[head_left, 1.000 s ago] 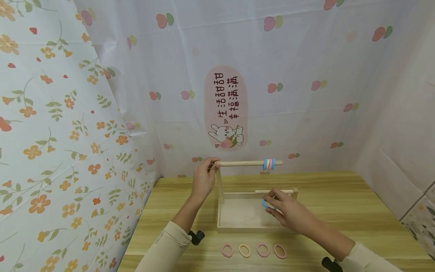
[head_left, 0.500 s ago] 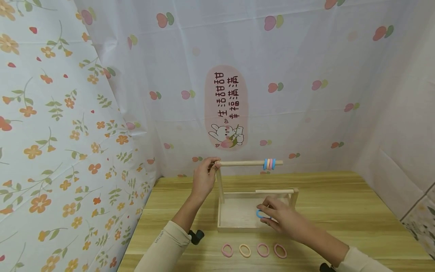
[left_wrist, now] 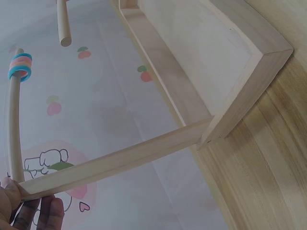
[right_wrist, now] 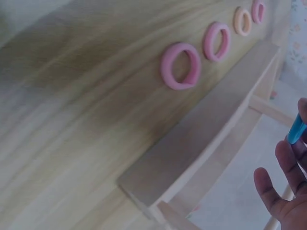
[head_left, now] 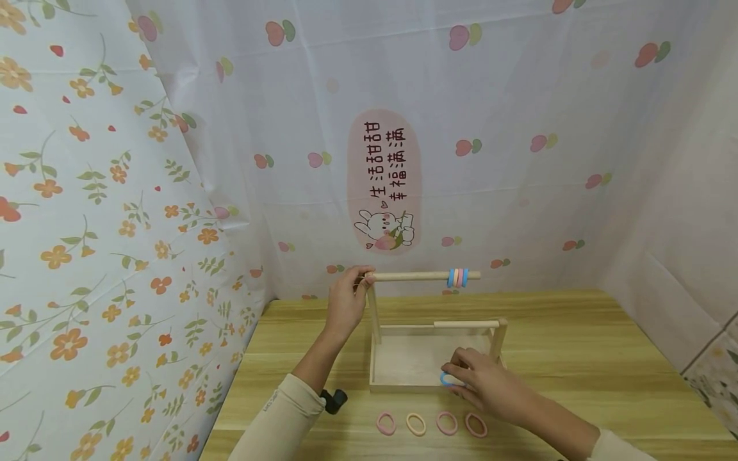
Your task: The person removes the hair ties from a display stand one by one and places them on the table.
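My left hand (head_left: 346,301) grips the top of the tall left post of a wooden stand (head_left: 398,388), where the upper rod (head_left: 409,276) joins it. Several blue, pink and pale orange hair ties (left_wrist: 20,67) are bunched near that rod's free end. Between thumb and fingers, my right hand (head_left: 484,387) pinches a blue hair tie (head_left: 444,379) over the front edge of the stand's tray base. In the right wrist view, only part of this blue hair tie (right_wrist: 296,129) shows at the right edge.
In front of the stand, a row of hair ties lies on the wooden table (head_left: 576,358): a pink one (head_left: 385,423), a yellow one (head_left: 416,424) and two more pink ones (head_left: 446,422). A shorter lower rod (head_left: 466,324) juts left from the right post (head_left: 498,339). Printed cloth hangs behind.
My right hand has come down and toward the front with the blue hair tie, from near the lower rod to the tray's front edge. The left hand stays on the post.
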A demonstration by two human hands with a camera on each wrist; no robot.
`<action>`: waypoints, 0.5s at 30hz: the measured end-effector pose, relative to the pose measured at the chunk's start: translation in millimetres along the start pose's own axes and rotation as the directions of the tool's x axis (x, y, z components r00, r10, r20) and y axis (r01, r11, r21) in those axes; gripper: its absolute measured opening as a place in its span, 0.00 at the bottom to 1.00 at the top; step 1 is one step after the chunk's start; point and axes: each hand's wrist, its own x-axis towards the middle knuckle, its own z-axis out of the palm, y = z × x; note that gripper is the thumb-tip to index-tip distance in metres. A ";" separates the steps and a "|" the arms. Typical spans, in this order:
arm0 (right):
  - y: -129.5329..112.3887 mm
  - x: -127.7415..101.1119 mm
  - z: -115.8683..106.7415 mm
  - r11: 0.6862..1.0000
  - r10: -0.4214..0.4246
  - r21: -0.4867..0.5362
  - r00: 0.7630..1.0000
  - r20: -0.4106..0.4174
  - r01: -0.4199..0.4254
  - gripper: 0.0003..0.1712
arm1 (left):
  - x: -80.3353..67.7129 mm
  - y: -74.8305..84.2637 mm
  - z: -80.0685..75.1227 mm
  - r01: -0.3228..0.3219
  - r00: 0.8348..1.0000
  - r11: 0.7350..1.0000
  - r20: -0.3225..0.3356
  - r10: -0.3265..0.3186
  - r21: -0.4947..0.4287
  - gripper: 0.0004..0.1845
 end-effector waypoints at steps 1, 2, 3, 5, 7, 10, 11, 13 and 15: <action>0.2 -2.9 0.3 1.000 -0.002 0.002 1.000 0.000 0.002 0.17 | 0.0 0.1 0.1 0.003 1.000 1.000 0.001 -0.003 -0.002 0.14; 0.3 -5.7 0.6 1.000 -0.003 0.005 1.000 0.001 0.003 0.16 | -0.2 0.1 0.2 0.007 1.000 1.000 0.003 -0.007 -0.002 0.14; 0.5 -8.6 0.7 1.000 -0.001 0.007 1.000 0.002 0.001 0.16 | -0.2 0.2 0.3 0.008 1.000 1.000 0.003 -0.008 -0.004 0.14; 0.3 -13.9 1.4 1.000 0.006 0.015 1.000 0.007 -0.006 0.15 | -0.3 0.1 0.0 0.012 1.000 1.000 0.006 -0.012 -0.008 0.14; 0.2 -18.9 1.6 1.000 0.010 0.022 1.000 0.009 -0.010 0.14 | -0.2 0.3 -0.3 0.013 1.000 1.000 0.008 -0.013 -0.011 0.14; 0.4 -26.4 1.0 0.999 0.021 0.040 1.000 0.011 -0.021 0.13 | 0.3 -0.1 -0.3 0.015 1.000 1.000 0.011 -0.014 -0.011 0.15; 0.7 -29.1 0.7 0.999 0.021 0.036 1.000 0.005 -0.021 0.13 | 0.2 0.0 -0.3 0.010 1.000 1.000 0.008 -0.010 -0.008 0.14; 1.8 -35.1 0.5 0.999 0.018 0.031 1.000 -0.005 -0.018 0.12 | 0.1 0.2 0.0 0.001 1.000 1.000 0.003 -0.001 -0.004 0.14; 2.8 -42.3 0.8 1.000 0.024 0.015 1.000 -0.006 -0.024 0.12 | -0.5 0.7 0.1 -0.010 1.000 1.000 -0.003 0.010 0.000 0.14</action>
